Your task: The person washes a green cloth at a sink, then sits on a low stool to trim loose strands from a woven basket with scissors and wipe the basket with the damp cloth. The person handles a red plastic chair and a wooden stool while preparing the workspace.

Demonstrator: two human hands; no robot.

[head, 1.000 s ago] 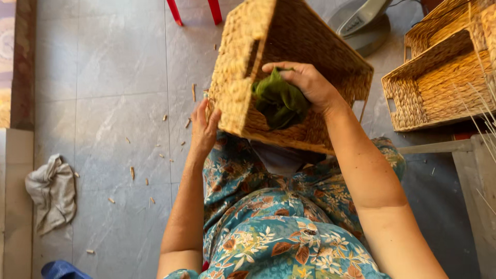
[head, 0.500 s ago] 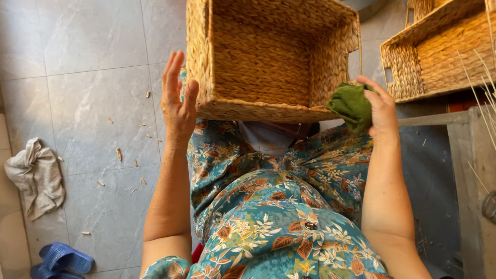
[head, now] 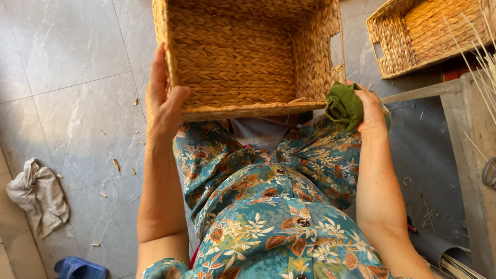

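Note:
A rectangular woven straw basket (head: 232,62) rests on my lap, its opening facing up toward me. My left hand (head: 163,98) grips the basket's left wall, thumb hooked over the near rim. My right hand (head: 369,111) is closed around a crumpled green cloth (head: 343,106), held against the basket's right near corner, outside the wall. My lap is covered by a teal flowered dress (head: 268,206).
Another woven basket (head: 423,36) lies at the upper right. A grey wooden bench (head: 465,155) and thin straw stalks (head: 480,57) stand on the right. A grey rag (head: 36,194) and a blue slipper (head: 77,268) lie on the tiled floor, with straw scraps scattered about.
The basket has turned from tilted to opening-up on my lap. My right hand with the green cloth came out of it to its right side; my left hand closed on the left wall.

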